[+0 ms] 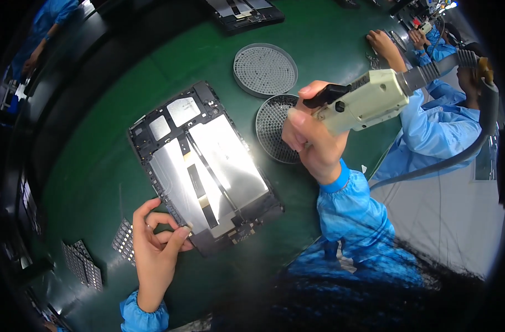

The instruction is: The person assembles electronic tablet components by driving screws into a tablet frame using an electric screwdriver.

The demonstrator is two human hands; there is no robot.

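Open tablet (230,166) lay slantwise on the green worktop (97,182), innards facing up; silver plates and a dark ribbon strip (196,180) sat in the frame, a small circuit board (243,232) exposed at the near end.

Left hand (157,246) at the tablet's near left edge, fingers curled, thumb tip against the rim; whether they gripped it or merely steadied it, could not tell.

Right hand (323,145) raised, fingers wrapped around the front of a cream power tool (371,102), likely a screwdriver; tip hidden by the hand; tool clear of the tablet, above the nearer of 2 round perforated trays (269,141); the farther tray (263,69) sat just beyond.

Progress, as judged: partway; plates and ribbon in place, no cover over them; tool off the work, so apparently between fastenings; screws in or out too small to count.

Surroundings: a 2nd open tablet (247,14) at the far edge; dark gridded strips (83,265) left of the left hand; a co-worker's hand (384,44) on the worktop, far right.
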